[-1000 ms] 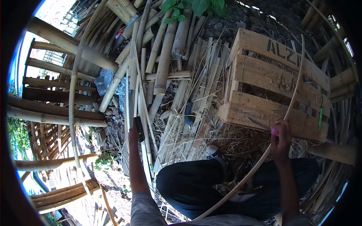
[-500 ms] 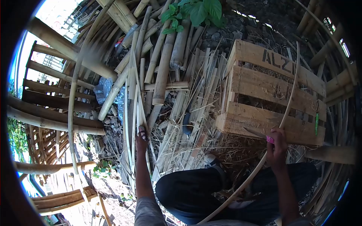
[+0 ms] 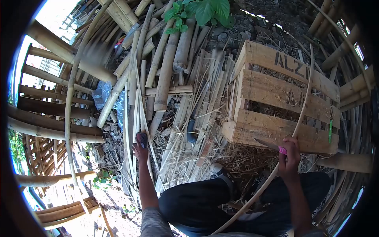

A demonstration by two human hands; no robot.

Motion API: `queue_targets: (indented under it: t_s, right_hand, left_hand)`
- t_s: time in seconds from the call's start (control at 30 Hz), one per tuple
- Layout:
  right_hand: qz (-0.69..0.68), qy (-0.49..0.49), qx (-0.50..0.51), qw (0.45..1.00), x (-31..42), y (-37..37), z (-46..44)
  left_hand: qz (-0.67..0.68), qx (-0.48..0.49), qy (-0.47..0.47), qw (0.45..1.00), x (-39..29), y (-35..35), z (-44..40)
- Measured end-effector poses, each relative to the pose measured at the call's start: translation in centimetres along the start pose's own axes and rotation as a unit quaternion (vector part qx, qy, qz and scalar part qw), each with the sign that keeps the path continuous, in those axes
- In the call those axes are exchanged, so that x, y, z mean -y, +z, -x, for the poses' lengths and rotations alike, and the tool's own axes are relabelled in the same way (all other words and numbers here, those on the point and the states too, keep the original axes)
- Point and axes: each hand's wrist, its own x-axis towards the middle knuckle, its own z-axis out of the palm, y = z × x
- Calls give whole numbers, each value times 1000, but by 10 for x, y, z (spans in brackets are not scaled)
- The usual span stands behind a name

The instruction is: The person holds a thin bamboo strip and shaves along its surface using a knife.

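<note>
My right hand (image 3: 290,158) is closed around the pink handle of a knife (image 3: 268,144), its blade pointing left across the lower front of a wooden crate (image 3: 272,89). A long, curved bamboo strip (image 3: 304,98) passes through the same hand, rising in front of the crate and running down over my legs. My left arm stretches forward, and my left hand (image 3: 140,147) is at a bundle of thin split bamboo strips (image 3: 136,106). Something dark shows over its fingers, perhaps wrapping. Whether those fingers grip a strip is unclear.
Thick bamboo poles (image 3: 165,79) lie beyond my left hand. Flat bamboo slats (image 3: 173,146) and dry straw cover the ground before my knees. A dark rounded object (image 3: 192,136) rests among the slats. A green-handled tool (image 3: 330,130) hangs on the crate. Bamboo racks (image 3: 51,106) stand at left.
My left hand has shifted slightly left and turned over the thin strips. The view has moved a little. My right hand keeps the knife and long strip in nearly the same place.
</note>
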Motion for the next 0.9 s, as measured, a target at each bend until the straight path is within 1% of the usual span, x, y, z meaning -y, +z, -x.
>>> queue_targets:
  t_s: [0.07,0.13,0.17,0.23,0.27,0.33,0.37,0.4,0.43,0.47,0.5,0.53,0.57,0.63,0.67,0.7,0.77,0.8,0.83,0.87,0.9]
  right_hand:
    - [2,-3,-4,1000,0,0,-1]
    - [1,-1,-7,1000,1,0,0]
    - [3,0,-11,1000,1,1,0]
    - [-5,15,0,1000,1,0,1]
    - [3,16,-8,1000,1,-1,2]
    - [17,33,7,999,3,-3,3]
    - [32,40,-3,999,2,-4,3]
    - [21,25,12,999,1,-5,2]
    - [9,10,25,1000,0,-6,2]
    - [22,18,10,1000,-1,-7,1]
    - [19,1,11,1000,-1,-8,0]
    - [13,-17,13,1000,1,-11,-1]
    - [20,-13,-1,1000,3,-17,-1]
    - [14,-52,11,998,9,-31,-4]
    - [17,-64,15,998,15,-43,-7]
    - [17,-68,4,998,17,-52,-8]
    - [36,-77,13,996,20,-73,-11]
    - [35,-81,-2,996,19,-83,-11]
    - [33,-89,11,995,16,-93,-10]
    - [30,-96,24,995,13,-102,-9]
    - [29,-100,8,994,9,-109,-7]
  left_hand:
    - [-1,-6,-4,1000,6,1,-3]
    - [48,-7,-19,999,12,5,-3]
    - [49,-10,-16,999,16,5,-4]
    - [31,73,-30,996,11,-1,-3]
    - [31,93,-44,994,10,-1,-5]
    - [43,118,-61,990,6,-7,-3]
    - [40,118,-71,990,6,-5,-2]
    - [50,58,-92,993,-2,-8,3]
    - [64,34,-100,992,-3,-2,5]
    - [144,4,-67,987,2,6,3]
    - [211,22,-43,976,1,5,5]
    - [207,4,-7,978,-1,8,9]
    - [202,-15,27,979,-8,7,11]
    - [316,65,121,939,-36,-41,35]
    - [459,64,150,873,-52,-55,47]
    - [501,122,142,845,-72,-96,66]
    - [527,192,187,807,-104,-177,95]
    - [533,208,200,796,-118,-214,108]
    - [538,223,214,785,-132,-251,121]
    - [544,216,239,775,-146,-286,137]
    - [538,207,264,773,-162,-316,154]
